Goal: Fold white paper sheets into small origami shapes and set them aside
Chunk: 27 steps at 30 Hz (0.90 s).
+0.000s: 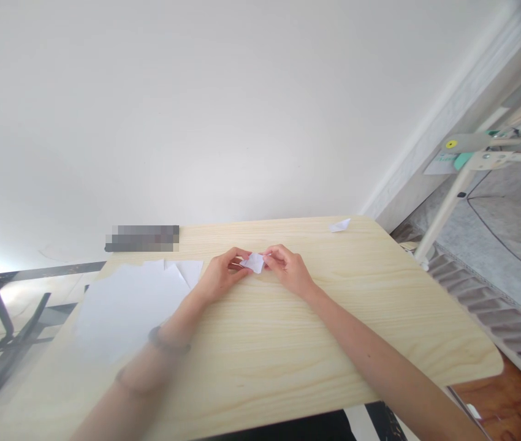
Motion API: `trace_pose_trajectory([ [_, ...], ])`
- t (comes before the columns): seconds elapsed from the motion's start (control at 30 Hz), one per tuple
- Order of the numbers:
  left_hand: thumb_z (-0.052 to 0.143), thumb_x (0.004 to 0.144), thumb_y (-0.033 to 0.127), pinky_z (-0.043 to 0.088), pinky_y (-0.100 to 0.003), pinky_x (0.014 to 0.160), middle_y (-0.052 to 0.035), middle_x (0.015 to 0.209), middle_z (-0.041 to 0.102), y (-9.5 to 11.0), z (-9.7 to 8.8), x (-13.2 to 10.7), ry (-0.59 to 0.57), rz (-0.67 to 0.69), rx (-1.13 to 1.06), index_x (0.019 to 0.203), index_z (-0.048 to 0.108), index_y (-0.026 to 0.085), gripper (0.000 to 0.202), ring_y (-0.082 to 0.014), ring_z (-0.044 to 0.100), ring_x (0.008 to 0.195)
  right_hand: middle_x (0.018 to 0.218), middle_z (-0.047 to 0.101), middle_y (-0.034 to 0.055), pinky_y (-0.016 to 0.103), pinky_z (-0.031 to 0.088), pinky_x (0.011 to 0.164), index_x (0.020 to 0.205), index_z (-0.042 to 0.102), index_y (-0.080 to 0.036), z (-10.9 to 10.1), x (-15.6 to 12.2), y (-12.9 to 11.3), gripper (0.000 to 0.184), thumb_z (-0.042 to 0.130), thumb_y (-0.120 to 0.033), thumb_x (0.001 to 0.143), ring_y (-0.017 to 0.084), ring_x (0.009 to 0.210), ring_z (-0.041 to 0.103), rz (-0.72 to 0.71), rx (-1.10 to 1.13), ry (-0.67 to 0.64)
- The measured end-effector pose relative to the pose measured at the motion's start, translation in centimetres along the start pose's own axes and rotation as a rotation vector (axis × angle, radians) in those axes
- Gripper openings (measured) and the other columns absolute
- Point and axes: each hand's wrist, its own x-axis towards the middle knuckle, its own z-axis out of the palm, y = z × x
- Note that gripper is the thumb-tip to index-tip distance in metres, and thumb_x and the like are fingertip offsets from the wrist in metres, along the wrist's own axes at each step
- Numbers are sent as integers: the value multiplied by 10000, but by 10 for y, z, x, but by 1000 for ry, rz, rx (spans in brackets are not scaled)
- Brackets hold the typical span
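Note:
A small folded piece of white paper (pixel 254 263) is held between my two hands over the middle of the table. My left hand (pixel 226 270) pinches its left side with thumb and fingers. On the other side, my right hand (pixel 287 267) grips the right edge between thumb and fingertips. Parts of the paper are covered by the fingers, and its exact folded shape is too small to make out. Loose white sheets (pixel 127 300) lie left of my left hand, partly under my left forearm.
The pale wooden table (pixel 260 361) stands against a white wall (pixel 242 110). Another folded white paper piece (pixel 340 225) sits near its far right edge. A blurred-out dark object (pixel 143 239) lies at the back left. White metal tubing (pixel 448 205) stands beyond the right edge.

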Motion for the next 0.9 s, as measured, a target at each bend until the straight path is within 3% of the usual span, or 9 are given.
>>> trace_pose_trajectory([
  [0.17,565,739,292,473,-283,748,-48,1073,582,3,0,0,36,105,234,961,543,199,242,-144,600,783,852,644,25,288,508,724,896,516,-224,1,0,3,186,491,-376,791,155,803,627,9,-64,26],
  [0.33,515,772,259,461,-257,709,-19,887,629,2,-2,-1,7,140,320,825,581,189,110,-138,587,764,911,641,36,295,500,751,900,513,-218,1,-1,1,176,479,-360,802,158,841,619,-3,-102,3],
  [0.5,515,761,251,469,-260,711,-23,880,631,-1,-4,0,13,133,299,803,580,183,103,-146,590,769,1025,615,46,288,488,796,959,514,-211,-1,-3,-6,171,445,-290,823,146,913,599,-93,-113,-56],
  [0.63,521,762,262,486,-265,722,-26,903,637,-2,-5,-1,18,78,243,887,583,191,156,-148,610,765,1077,596,39,284,497,801,978,540,-213,-3,-1,-8,215,526,-261,770,128,844,618,-162,-144,-133],
  [0.77,538,758,301,496,-279,753,-30,957,635,-1,-8,-2,-17,38,171,1044,547,210,300,-159,624,795,1048,612,30,280,503,797,1019,551,-217,-4,1,-4,255,529,-218,765,122,839,613,-183,-159,-105],
  [0.9,553,748,344,503,-295,755,-38,928,643,-1,-11,-1,-30,18,154,1024,552,197,313,-172,625,799,1011,628,27,275,506,777,1008,572,-217,-6,1,-2,244,525,-202,770,124,830,612,-179,-180,-83],
])
